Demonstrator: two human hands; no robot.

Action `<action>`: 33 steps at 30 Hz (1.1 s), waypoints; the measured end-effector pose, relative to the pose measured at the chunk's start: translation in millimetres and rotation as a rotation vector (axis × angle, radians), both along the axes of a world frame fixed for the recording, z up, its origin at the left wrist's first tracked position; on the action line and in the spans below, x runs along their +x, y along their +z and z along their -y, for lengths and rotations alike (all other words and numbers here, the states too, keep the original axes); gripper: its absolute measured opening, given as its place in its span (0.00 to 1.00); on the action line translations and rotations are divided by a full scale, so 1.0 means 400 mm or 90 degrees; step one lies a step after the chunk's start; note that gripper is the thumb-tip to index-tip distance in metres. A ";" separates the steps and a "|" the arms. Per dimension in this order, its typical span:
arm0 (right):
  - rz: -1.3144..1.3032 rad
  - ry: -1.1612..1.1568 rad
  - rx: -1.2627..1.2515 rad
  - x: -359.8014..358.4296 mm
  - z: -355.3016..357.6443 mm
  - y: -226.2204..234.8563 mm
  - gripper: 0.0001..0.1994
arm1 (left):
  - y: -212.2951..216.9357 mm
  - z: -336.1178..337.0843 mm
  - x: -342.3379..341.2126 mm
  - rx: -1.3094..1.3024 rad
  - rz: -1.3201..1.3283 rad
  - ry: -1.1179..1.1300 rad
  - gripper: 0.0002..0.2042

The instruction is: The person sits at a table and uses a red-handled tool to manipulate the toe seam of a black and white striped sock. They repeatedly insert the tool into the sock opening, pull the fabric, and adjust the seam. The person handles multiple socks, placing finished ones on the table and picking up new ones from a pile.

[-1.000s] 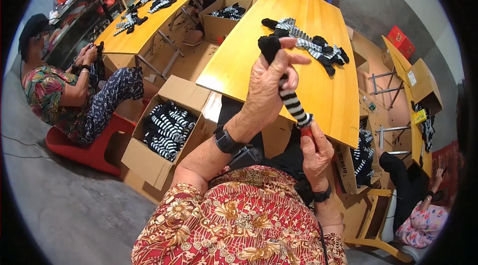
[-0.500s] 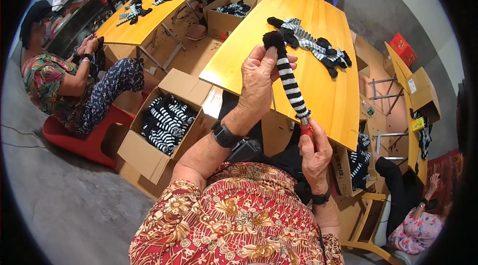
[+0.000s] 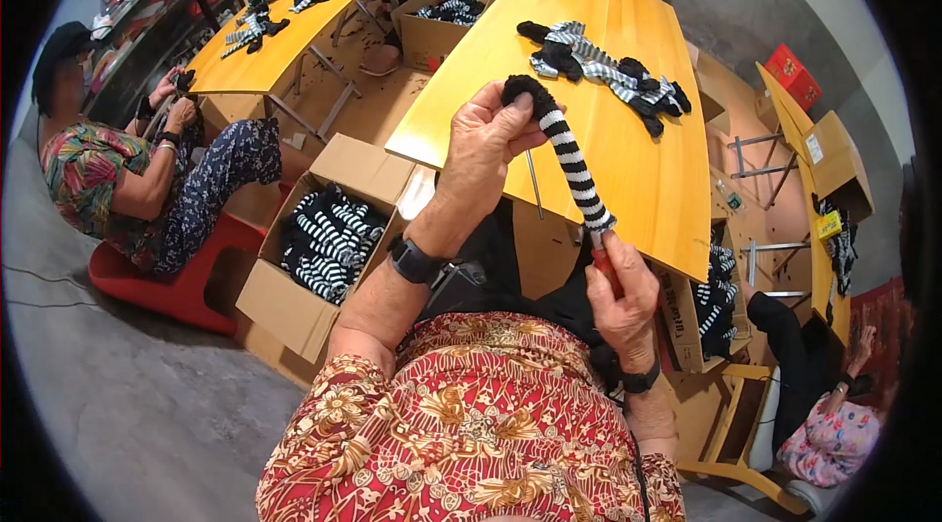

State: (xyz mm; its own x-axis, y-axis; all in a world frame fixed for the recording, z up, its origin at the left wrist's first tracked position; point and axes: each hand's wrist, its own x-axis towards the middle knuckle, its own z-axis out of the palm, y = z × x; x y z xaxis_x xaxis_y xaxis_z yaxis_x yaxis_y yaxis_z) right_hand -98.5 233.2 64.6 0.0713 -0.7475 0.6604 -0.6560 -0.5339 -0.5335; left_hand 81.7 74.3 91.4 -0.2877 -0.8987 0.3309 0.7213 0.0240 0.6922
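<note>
presently: one black-and-white striped sock (image 3: 569, 164), held above the near edge of the yellow worktop (image 3: 628, 130). long axis slants from black toe, up and left, to cuff, down and right. left hand (image 3: 486, 144) fingers closed on the toe; right hand (image 3: 620, 291) fingers closed on the cuff and a red tool (image 3: 605, 267). two cardboard boxes (image 3: 324, 237) of socks on the floor.

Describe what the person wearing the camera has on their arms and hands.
Both hands are bare, with no gloves. The left hand has a black wristwatch on a broad band at the wrist. The right hand has a slimmer black wristband. The forearms are uncovered; short sleeves of a red and gold floral-patterned top end near the elbows.
</note>
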 end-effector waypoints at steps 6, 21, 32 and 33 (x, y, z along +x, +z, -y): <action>0.070 0.046 0.126 -0.011 -0.003 0.015 0.22 | 0.022 -0.002 0.006 0.033 -0.076 -0.038 0.10; 0.020 -0.049 -0.054 0.046 0.006 -0.009 0.21 | 0.033 -0.061 -0.057 0.042 -0.031 -0.166 0.10; 0.227 0.011 0.073 0.054 -0.009 -0.002 0.19 | 0.046 -0.045 -0.083 0.019 -0.118 -0.049 0.10; 0.211 -0.003 0.059 0.061 -0.002 0.000 0.18 | 0.040 -0.048 -0.097 0.023 -0.098 -0.033 0.10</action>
